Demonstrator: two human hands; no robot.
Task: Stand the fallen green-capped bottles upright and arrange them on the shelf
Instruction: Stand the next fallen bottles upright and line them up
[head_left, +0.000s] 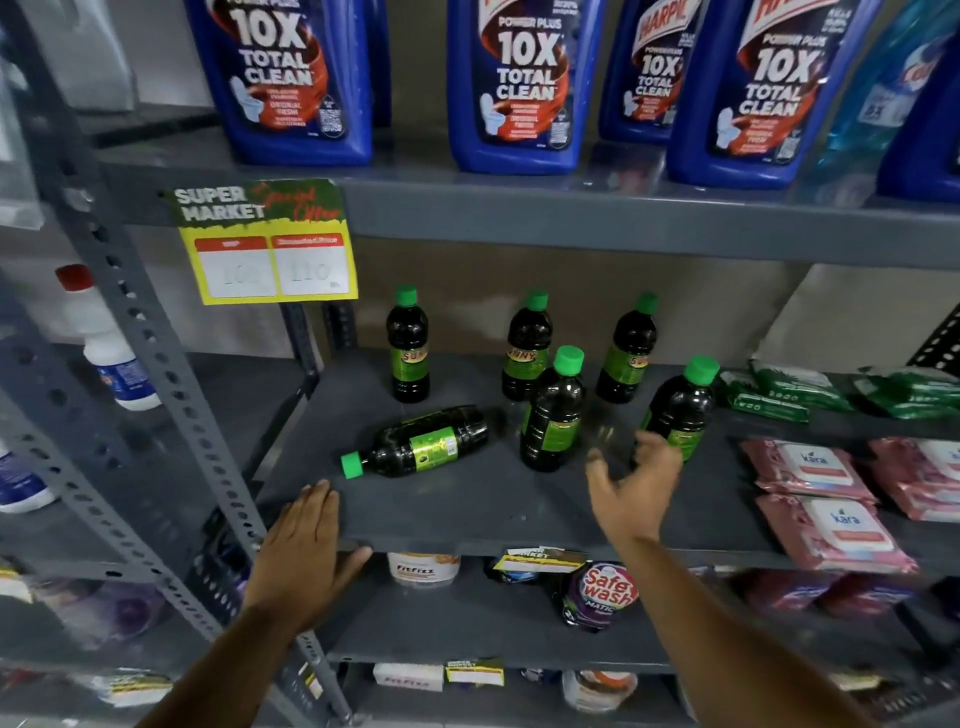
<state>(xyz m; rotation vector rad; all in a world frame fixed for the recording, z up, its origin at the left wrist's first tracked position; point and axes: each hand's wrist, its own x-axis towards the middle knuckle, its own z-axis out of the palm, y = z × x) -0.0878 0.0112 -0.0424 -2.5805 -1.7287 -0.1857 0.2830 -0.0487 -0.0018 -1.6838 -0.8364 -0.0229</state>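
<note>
One bottle (415, 441) lies on its side on the shelf (467, 509), cap toward the left hand (301, 545), which rests flat on the shelf edge, likely for support. The right hand (636, 480), spread and empty, hovers beside five upright bottles (551, 415).

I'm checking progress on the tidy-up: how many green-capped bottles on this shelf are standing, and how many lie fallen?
Upright green-capped bottles: 5
Fallen green-capped bottle: 1
Total: 6
</note>
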